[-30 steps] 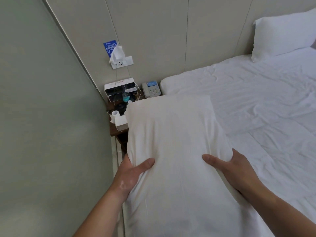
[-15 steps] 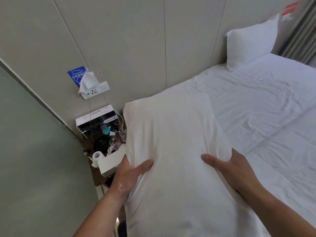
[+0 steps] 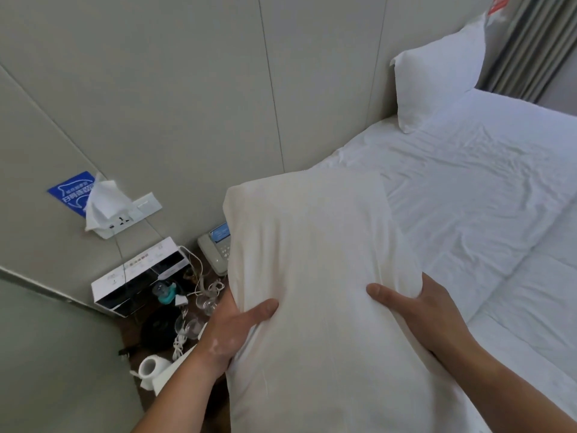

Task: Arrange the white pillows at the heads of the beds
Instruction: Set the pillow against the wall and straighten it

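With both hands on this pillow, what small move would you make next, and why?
Probably carry the held pillow forward and right to the bed's bare near corner by the wall. The left hand and right hand grip its sides; the other pillow already leans there.

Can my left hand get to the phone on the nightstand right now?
Probably not: the left hand is gripping the held pillow, which also covers part of the phone.

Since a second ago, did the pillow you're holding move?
Cannot tell. The head camera swung, so everything shifted in view. The held pillow covered the phone briefly and now hides only its edge, with both hands gripping as before.
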Demonstrator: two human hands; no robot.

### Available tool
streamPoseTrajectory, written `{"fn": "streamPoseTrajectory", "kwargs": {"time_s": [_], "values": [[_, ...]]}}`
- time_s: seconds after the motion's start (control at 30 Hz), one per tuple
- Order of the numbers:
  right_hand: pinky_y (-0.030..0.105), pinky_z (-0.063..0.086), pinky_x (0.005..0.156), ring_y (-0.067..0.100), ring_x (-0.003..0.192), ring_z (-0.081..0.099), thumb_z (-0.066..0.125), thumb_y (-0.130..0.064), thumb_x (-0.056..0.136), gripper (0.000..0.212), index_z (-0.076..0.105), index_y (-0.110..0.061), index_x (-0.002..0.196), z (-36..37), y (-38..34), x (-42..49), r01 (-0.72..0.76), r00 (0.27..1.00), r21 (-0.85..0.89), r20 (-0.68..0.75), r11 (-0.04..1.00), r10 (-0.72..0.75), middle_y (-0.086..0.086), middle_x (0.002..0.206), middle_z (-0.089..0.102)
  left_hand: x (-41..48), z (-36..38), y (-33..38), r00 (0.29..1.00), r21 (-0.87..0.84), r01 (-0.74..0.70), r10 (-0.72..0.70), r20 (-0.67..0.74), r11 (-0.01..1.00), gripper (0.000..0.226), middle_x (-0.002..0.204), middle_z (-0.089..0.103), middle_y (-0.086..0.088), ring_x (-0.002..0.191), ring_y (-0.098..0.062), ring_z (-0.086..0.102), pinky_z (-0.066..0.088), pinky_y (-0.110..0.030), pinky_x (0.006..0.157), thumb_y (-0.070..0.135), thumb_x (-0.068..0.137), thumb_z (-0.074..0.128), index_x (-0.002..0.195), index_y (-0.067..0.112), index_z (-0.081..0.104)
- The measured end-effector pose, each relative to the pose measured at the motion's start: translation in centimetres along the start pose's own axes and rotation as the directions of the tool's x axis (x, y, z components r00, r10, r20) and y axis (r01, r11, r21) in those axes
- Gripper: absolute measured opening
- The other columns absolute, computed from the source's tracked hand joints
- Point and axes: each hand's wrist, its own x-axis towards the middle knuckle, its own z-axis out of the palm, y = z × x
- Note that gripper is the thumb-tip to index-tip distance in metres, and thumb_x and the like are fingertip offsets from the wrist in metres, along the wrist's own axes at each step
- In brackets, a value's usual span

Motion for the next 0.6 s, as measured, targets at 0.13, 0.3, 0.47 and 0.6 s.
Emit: {"fn": "streamPoseTrajectory", "kwargs": {"time_s": [0.13,0.3,0.47,0.6], "values": [[0.040,0.056,0.083,0.013,0.094,0.072,0.087,-0.058,0.063,0.060,0.068,-0.033,0.114,-0.7,-2.0,5.5,-0.016,1.000,0.007,-0.009,1.000,0.017,-0.014,0.101,0.077,5.5,1.1,2.5,0.998,0.008,0.040,-0.040,0.051,0.999,0.048,0.091,0.074,0.035,0.081,0.009,0.073,0.053,-0.016,0.063,0.036,0.072,0.085,0.109,0.045,0.055],[0.044,0.056,0.090,0.013,0.098,0.072,0.087,-0.058,0.065,0.064,0.067,-0.034,0.120,-2.2,-3.7,12.4,-0.042,0.999,0.008,-0.034,0.999,0.043,-0.014,0.106,0.076,12.7,3.8,6.0,0.996,0.036,0.031,-0.034,0.084,0.999,0.054,0.094,0.076,0.032,0.085,0.008,0.073,0.055,-0.009,0.060,0.020,0.071,0.085,0.114,0.037,0.059],[0.046,0.057,0.092,0.014,0.099,0.072,0.087,-0.061,0.062,0.068,0.067,-0.034,0.122,-2.8,-4.4,17.0,-0.084,0.993,0.040,-0.076,0.996,0.087,-0.014,0.108,0.077,18.1,5.6,7.7,0.993,0.050,0.046,-0.051,0.104,0.998,0.063,0.103,0.078,0.024,0.091,0.001,0.075,0.057,-0.013,0.066,0.030,0.061,0.092,0.117,0.035,0.063],[0.046,0.056,0.093,0.015,0.101,0.071,0.088,-0.059,0.062,0.070,0.067,-0.033,0.123,-3.2,-5.4,20.5,-0.098,0.985,0.075,-0.134,0.992,0.107,-0.014,0.109,0.076,23.0,6.7,9.4,0.989,0.064,0.051,-0.060,0.138,0.997,0.084,0.108,0.078,0.019,0.096,-0.002,0.075,0.057,-0.021,0.076,0.050,0.040,0.097,0.117,0.037,0.064]]}}
